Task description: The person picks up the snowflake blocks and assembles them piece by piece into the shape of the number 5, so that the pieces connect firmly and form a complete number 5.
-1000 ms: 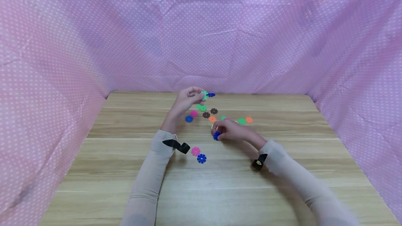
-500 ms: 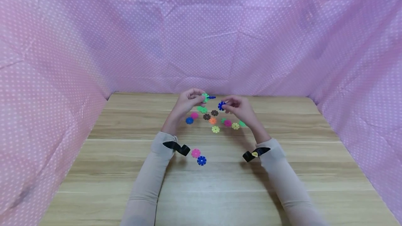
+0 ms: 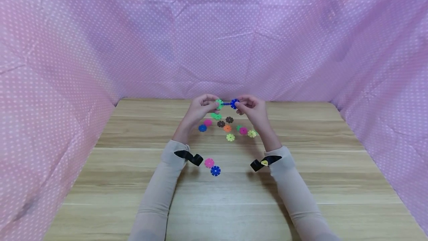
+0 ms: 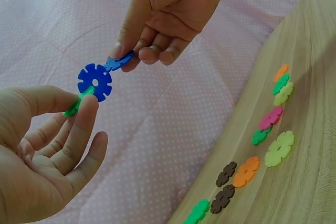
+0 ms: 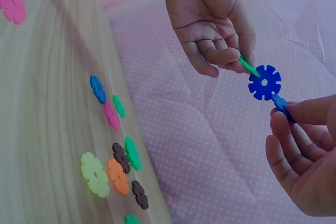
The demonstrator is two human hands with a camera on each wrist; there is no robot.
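Note:
In the head view my left hand (image 3: 199,110) pinches a green snowflake disc (image 5: 248,66) between thumb and fingertips, above the far part of the table. A dark blue disc (image 4: 103,88) with notches round its rim is joined to the green one, turned at an angle to it. My right hand (image 3: 255,111) pinches a second blue disc (image 5: 283,108), its edge meeting the first blue disc opposite the green. The three discs form a short row between the hands. Fingertips partly cover the green and second blue discs.
Below the hands lie loose discs on the wooden table (image 3: 214,211): yellow (image 3: 230,137), orange (image 3: 227,128), brown (image 3: 221,124) and several more. Nearer me are a pink disc (image 3: 209,163) and a blue disc (image 3: 215,170). A pink dotted cloth (image 3: 214,47) surrounds the table.
My right hand has lifted a blue disc from mid-table and brought it up and left against the blue disc at my left hand. The left hand has hardly moved.

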